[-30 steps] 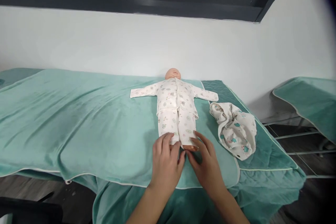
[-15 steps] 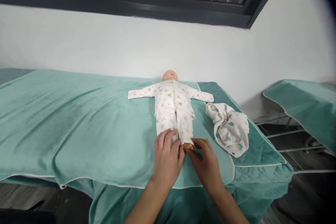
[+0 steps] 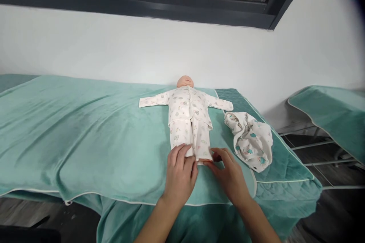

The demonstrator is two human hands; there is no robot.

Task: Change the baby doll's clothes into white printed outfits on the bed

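A baby doll [image 3: 185, 81] lies on its back on the green-covered bed, its head toward the wall. It wears a white printed top [image 3: 182, 104] with both sleeves spread out, and matching white trousers [image 3: 181, 133]. At the trouser leg on the right, my left hand [image 3: 181, 172] pinches the cuff's left side, fingers bent over the cloth. My right hand [image 3: 226, 171] grips the same cuff from the other side between thumb and fingers. Only a sliver of the doll's foot shows within the cuff. My left hand hides the other leg's end.
A crumpled white printed cloth [image 3: 251, 140] lies right of the doll. The green blanket [image 3: 94, 140] covers the bed, its front edge hanging down. A white wall [image 3: 114, 45] and dark window frame [image 3: 185, 7] rise behind. Another green-covered bed [image 3: 336, 114] stands at the right.
The trouser cuff has come down over the doll's foot, which showed more before. My right hand has shifted slightly right; my left hand stays nearly in place.
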